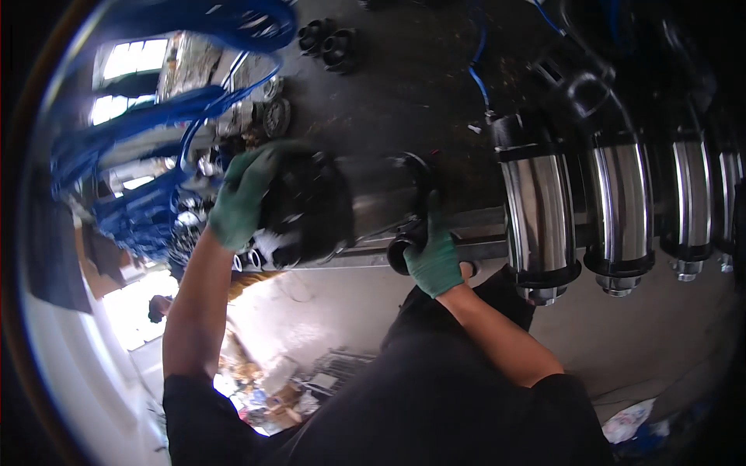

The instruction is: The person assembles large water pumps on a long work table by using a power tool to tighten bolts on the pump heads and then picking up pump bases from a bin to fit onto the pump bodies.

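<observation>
A pump-like unit (377, 194) with a black housing and a shiny metal cylinder lies sideways at the near edge of the dark workbench (373, 101). My left hand (242, 198), in a green glove, is closed around the left end of its black housing. At the other end, my gloved right hand (437, 262) grips beside a short black pipe outlet (399, 253), with the thumb pointing up along the black end piece. Motion blur softens the unit, and the undersides of both hands' grips are hidden.
Several similar metal-cylinder units (538, 210) line the bench edge at right. Coiled blue cables (132, 128) hang at left. Black ring-shaped parts (338, 50) sit at the back. Below left, clutter (287, 384) covers the floor; a distant person's head (158, 308) shows.
</observation>
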Motion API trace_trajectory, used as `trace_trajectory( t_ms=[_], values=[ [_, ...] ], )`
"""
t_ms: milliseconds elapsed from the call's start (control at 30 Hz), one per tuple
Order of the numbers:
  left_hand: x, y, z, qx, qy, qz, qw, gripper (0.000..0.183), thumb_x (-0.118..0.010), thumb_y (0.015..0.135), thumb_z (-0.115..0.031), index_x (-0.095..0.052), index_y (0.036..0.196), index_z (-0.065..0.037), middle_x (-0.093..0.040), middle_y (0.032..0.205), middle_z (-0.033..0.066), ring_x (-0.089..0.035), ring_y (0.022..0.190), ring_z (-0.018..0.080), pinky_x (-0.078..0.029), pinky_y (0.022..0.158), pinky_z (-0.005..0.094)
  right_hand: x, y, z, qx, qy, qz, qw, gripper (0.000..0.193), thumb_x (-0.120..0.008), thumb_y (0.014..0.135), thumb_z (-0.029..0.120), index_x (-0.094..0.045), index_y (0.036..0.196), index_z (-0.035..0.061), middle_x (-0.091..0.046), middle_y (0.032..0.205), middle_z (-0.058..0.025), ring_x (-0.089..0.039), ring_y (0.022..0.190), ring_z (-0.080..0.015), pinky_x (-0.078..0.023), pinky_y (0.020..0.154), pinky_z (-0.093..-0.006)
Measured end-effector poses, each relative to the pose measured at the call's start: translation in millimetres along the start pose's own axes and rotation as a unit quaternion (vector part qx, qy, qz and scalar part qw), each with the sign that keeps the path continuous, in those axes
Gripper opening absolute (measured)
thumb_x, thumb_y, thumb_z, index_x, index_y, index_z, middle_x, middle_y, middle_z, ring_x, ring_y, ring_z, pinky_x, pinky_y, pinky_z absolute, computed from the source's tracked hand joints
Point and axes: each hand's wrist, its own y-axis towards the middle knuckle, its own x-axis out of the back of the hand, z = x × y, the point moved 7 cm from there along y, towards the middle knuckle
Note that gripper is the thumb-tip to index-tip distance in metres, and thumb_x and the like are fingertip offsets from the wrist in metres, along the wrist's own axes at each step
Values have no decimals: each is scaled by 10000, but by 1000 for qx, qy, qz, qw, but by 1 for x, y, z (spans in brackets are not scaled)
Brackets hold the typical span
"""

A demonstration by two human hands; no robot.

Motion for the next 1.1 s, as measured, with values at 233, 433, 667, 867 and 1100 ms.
trace_trajectory(
  t_ms=[233,433,667,867,1100],
  values=[
    [12,2,5,27,126,-18,992,566,-618,1004,-538,-662,1369,-108,-752,1134,93,-700,981,137,-576,878,301,5,-5,58,69,-109,46,991,1024,-716,788,4,-152,1641,60,-555,1398,-232,-586,1254,-381,-495,1069,-420],
    [34,-21,42,-183,-138,-73,971,879,-668,891,-687,-560,1432,-3,-642,1362,184,-594,1282,285,-451,1113,392,67,-8,249,282,-104,20,953,580,-573,1050,285,-428,1546,21,-588,1435,-128,-600,1260,-226,-486,1049,-374],
    [-96,-66,262,-41,-316,-291,902,470,-591,929,-73,-551,1386,31,-662,1308,240,-659,1195,325,-487,1064,370,-3,30,336,264,-455,62,848,432,-609,1032,329,-589,1318,6,-638,1268,-102,-595,1151,-208,-451,1033,-357],
    [-143,-78,259,-29,-379,-263,887,904,-800,837,-271,-331,1565,-14,-425,1475,286,-491,1329,463,-425,1136,447,-5,75,319,14,-291,16,956,383,-630,1015,416,-690,1195,82,-693,1077,-19,-639,971,-152,-502,873,-310],
    [-163,-82,265,34,-397,-165,902,985,-754,853,-189,-178,1652,-201,-416,1469,310,-552,1255,471,-483,1072,490,7,84,296,-7,-274,-98,957,370,-602,1009,397,-687,1175,78,-716,1071,-60,-696,904,-190,-566,811,-339]
  ],
)
